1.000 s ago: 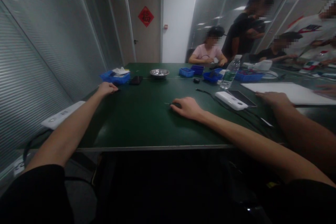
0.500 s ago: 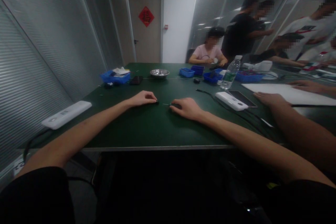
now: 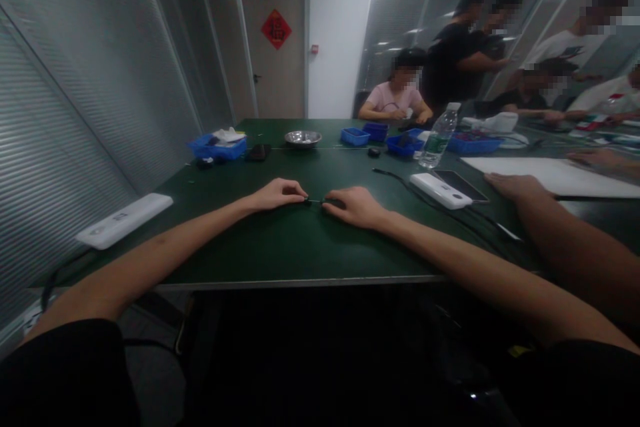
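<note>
Over the middle of the green table [image 3: 280, 247], my left hand [image 3: 279, 194] pinches a small black piece [image 3: 307, 201] between thumb and fingertips. Its exact kind is too small to make out. Facing it from the right, my right hand [image 3: 357, 205] is closed around the dark handle of what looks like a small screwdriver. The thin metal shaft [image 3: 315, 201] points left and its tip meets the black piece or lies right by it. My fingers hide most of the handle.
Farther back stand a steel bowl [image 3: 303, 140], a blue basket [image 3: 220, 147], several blue trays [image 3: 355, 137] and a water bottle [image 3: 440, 137]. White power banks [image 3: 125, 220] with cables lie at both sides. A co-worker's hand [image 3: 517, 185] rests by a white board [image 3: 560, 175] at right.
My left hand has moved slightly right with the black piece, closing the gap to the screwdriver's tip. My right hand stays nearly in place.
</note>
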`<state>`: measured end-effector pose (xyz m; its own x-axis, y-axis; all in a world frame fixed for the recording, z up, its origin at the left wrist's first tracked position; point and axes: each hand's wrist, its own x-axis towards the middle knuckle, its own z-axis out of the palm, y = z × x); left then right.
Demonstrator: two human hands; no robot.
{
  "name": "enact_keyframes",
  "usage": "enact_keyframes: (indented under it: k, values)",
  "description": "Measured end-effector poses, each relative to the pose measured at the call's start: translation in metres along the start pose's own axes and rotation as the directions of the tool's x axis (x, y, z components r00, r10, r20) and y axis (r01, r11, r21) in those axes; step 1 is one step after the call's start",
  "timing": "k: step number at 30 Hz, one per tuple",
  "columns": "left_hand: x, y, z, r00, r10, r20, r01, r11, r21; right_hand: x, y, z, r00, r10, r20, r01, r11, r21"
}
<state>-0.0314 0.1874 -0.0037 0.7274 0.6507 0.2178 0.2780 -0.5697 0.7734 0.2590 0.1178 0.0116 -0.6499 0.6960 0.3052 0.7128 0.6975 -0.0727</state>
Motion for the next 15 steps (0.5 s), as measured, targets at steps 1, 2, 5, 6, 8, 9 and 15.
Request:
enact_keyframes:
  k: [1, 2, 5, 6, 8, 9, 15]
  values:
    - [0.0, 0.001, 0.001, 1.0, -0.007, 0.004, 0.007, 1.0, -0.007, 0.0, -0.001, -0.001, 1.0, -0.002, 0.004, 0.002, 1.0, 0.004]
    - [0.0, 0.002, 0.002, 1.0, -0.013, 0.012, 0.013, 1.0, -0.013, -0.001, -0.002, -0.001, 1.0, -0.005, 0.006, 0.005, 1.0, 0.006]
    - [0.0, 0.006, 0.005, 0.999, -0.018, 0.04, 0.019, 0.999, -0.028, -0.001, -0.005, -0.002, 1.0, -0.014, 0.007, 0.014, 1.0, -0.003]
    - [0.0, 0.007, 0.005, 0.999, -0.018, 0.045, 0.019, 0.999, -0.034, -0.001, -0.005, -0.001, 1.0, -0.019, 0.006, 0.019, 1.0, -0.006]
    - [0.0, 0.008, 0.007, 0.999, -0.024, 0.044, 0.026, 0.999, -0.046, -0.001, -0.006, -0.001, 1.0, -0.029, 0.006, 0.03, 0.999, -0.012]
    - [0.0, 0.009, 0.007, 0.999, -0.029, 0.042, 0.031, 0.998, -0.05, -0.001, -0.005, -0.001, 0.999, -0.036, 0.008, 0.036, 0.999, -0.017]
    - [0.0, 0.011, 0.009, 0.998, -0.029, 0.059, 0.031, 0.999, -0.036, -0.004, -0.011, -0.003, 0.996, -0.094, 0.001, 0.094, 0.992, -0.08]
